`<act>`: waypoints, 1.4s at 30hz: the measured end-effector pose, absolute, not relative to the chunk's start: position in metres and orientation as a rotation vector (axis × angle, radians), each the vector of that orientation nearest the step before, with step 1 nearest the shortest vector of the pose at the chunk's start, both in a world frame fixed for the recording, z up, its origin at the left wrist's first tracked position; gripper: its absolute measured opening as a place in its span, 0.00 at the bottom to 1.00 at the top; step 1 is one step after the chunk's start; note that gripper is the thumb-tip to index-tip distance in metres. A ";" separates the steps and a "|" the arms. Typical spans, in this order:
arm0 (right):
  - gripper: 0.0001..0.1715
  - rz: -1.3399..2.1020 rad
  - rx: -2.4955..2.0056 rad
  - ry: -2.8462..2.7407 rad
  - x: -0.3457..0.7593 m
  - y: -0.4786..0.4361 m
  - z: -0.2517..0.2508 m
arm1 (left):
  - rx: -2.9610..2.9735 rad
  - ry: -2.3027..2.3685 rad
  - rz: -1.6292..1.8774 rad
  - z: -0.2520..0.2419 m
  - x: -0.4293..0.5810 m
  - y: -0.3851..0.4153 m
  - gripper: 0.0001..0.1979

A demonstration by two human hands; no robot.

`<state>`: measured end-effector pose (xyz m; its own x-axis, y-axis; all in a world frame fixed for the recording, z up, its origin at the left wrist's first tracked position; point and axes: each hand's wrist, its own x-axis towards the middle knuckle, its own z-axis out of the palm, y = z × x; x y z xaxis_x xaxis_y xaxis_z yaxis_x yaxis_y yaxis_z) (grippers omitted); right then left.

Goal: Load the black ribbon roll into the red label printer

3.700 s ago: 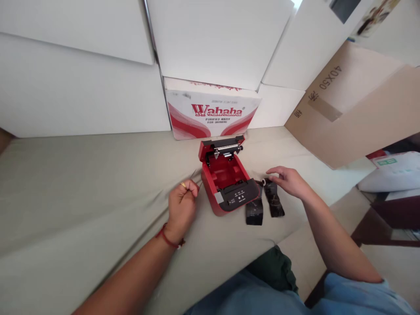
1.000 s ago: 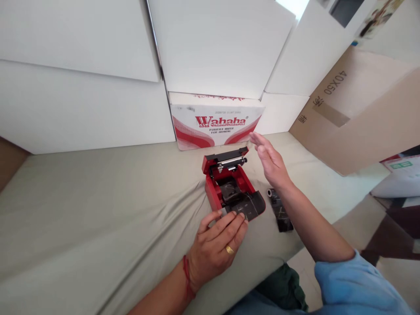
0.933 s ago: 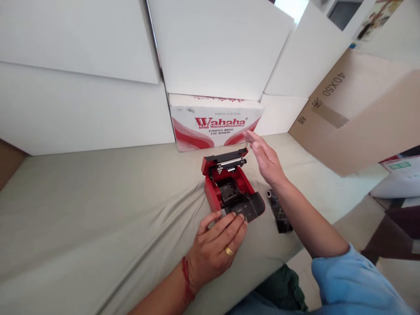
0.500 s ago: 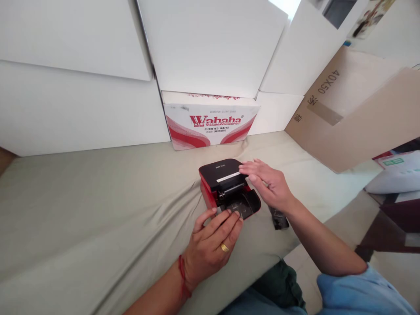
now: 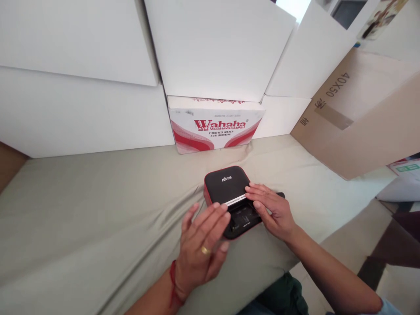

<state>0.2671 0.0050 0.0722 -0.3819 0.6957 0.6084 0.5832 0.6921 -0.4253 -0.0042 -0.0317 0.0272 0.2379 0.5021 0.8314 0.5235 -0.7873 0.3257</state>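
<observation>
A small black-and-red printer (image 5: 226, 183) lies on the cloth in front of me, with a white label strip across its black cover. Its front recess (image 5: 244, 214) shows a dark inside. My right hand (image 5: 274, 210) rests its stretched fingers on the printer's right side, by the end of the label strip. Over the front left corner is my left hand (image 5: 203, 245), fingers extended and holding nothing; whether its fingertips touch the printer I cannot tell. A black object (image 5: 281, 194) peeks out behind my right hand, mostly hidden.
Behind the printer stands a white and red Wahaha water box (image 5: 218, 127) among large white panels (image 5: 219, 48). A brown cardboard sheet (image 5: 354, 113) leans at the right. The pale green cloth (image 5: 98, 218) is wrinkled, and its edge runs near my right forearm.
The printer's cover has come down flatter, and the roller beneath it is now hidden. My left hand has drawn back to the left from the front recess. The view has shifted slightly.
</observation>
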 end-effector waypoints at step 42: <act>0.33 0.121 -0.897 -2.157 0.272 -0.061 0.063 | -3.069 -1.726 -2.260 0.001 -0.021 0.003 0.62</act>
<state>0.2723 -0.0608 0.0630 -0.4456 0.6368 0.6292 0.5625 0.7460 -0.3566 -0.0208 0.0033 0.0007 0.3053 0.9216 0.2396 -0.0112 -0.2481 0.9687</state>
